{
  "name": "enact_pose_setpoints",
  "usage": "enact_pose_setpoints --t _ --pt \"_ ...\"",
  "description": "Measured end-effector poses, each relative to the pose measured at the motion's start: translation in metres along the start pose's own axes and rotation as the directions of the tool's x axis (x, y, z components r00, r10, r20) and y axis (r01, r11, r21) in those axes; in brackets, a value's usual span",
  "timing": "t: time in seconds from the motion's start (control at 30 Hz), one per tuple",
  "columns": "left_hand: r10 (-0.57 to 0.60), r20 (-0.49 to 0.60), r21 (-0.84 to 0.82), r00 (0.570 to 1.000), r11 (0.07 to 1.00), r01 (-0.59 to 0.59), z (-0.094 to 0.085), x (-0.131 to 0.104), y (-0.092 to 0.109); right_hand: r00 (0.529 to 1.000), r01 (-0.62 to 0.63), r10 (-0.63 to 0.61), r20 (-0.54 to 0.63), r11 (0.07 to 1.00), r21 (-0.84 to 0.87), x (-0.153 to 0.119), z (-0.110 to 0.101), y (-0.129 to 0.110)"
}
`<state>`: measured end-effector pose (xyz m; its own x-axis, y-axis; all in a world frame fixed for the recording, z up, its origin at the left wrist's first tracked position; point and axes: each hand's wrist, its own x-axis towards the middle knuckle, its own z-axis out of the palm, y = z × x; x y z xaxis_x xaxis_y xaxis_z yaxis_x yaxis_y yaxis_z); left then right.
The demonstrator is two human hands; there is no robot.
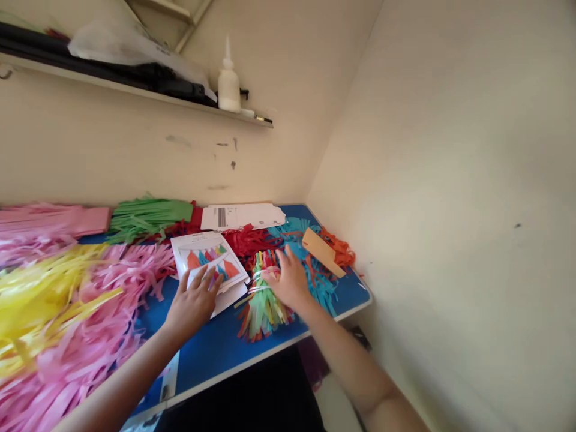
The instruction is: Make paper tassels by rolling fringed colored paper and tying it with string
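My left hand (194,300) rests with spread fingers on the lower left part of a white packet (183,241) printed with colourful tassels. To its right, my right hand (290,277) is at a bundle of multicoloured paper fringe (263,309), its thumb and fingers around the upper right side. White bands wrap the upper part of that bundle, and its strips fan out toward the table's front edge. Below the printed packet, another white piece (230,298) sticks out.
Pink (114,288), yellow (36,300) and green fringe (150,213) cover the blue table's (220,348) left. Behind are red fringe (247,240) and a white labelled packet (245,216). Blue fringe, orange fringe and a tan card (323,252) lie right. A shelf holds a glue bottle (229,87).
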<state>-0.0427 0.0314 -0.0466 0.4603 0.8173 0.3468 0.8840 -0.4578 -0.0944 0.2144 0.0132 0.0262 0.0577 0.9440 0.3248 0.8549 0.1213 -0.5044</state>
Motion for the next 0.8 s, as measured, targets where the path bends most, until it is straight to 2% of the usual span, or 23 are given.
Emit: enact_pose_setpoints --t 0.07,0.1,0.17,0.23,0.33,0.43,0.5,0.57,0.63,0.67,0.73,0.8 --pt "0.015 0.005 -0.003 1.000 1.000 -0.015 0.001 0.003 -0.004 0.990 -0.040 0.056 0.129 0.991 -0.127 -0.018 0.043 -0.010" --pt "0.016 0.000 -0.001 1.000 1.000 -0.016 -0.001 0.005 -0.006 0.982 -0.044 0.075 0.171 0.983 -0.177 -0.024 0.058 -0.012" --pt "-0.004 -0.021 0.006 1.000 1.000 0.004 -0.009 0.008 -0.009 0.978 -0.038 0.083 0.194 0.974 -0.222 -0.034 0.074 -0.012" --pt "-0.038 -0.054 0.017 0.998 0.999 0.039 -0.019 0.008 -0.010 0.981 -0.026 0.068 0.183 0.975 -0.222 -0.039 0.075 -0.010" --pt "-0.082 -0.102 0.030 0.991 0.996 0.086 -0.037 0.000 -0.005 0.987 -0.039 0.055 0.152 0.994 -0.104 -0.041 0.055 -0.002" --pt "-0.148 -0.096 0.040 0.984 0.988 0.152 -0.054 -0.013 0.005 0.995 -0.033 0.009 0.102 0.973 0.229 -0.040 0.017 0.009" --pt "-0.203 -0.049 0.051 0.978 0.977 0.206 -0.060 -0.021 0.013 0.994 -0.053 -0.001 0.107 0.866 0.497 -0.042 -0.013 0.017" --pt "-0.260 0.017 0.061 0.966 0.964 0.258 -0.062 -0.026 0.024 0.990 -0.117 0.024 0.141 0.700 0.705 -0.049 -0.043 0.024" --pt "-0.315 0.081 0.050 0.946 0.949 0.311 -0.060 -0.026 0.038 0.984 -0.177 0.067 0.168 0.545 0.820 -0.060 -0.065 0.024" --pt "-0.333 0.106 0.036 0.937 0.943 0.331 -0.058 -0.025 0.046 0.982 -0.188 0.076 0.173 0.504 0.843 -0.066 -0.071 0.021" --pt "-0.353 0.134 0.006 0.926 0.935 0.356 -0.052 -0.022 0.062 0.983 -0.179 0.055 0.177 0.524 0.833 -0.078 -0.073 0.012" --pt "-0.352 0.141 -0.017 0.925 0.934 0.358 -0.047 -0.019 0.074 0.984 -0.136 -0.003 0.178 0.633 0.762 -0.086 -0.066 -0.001"
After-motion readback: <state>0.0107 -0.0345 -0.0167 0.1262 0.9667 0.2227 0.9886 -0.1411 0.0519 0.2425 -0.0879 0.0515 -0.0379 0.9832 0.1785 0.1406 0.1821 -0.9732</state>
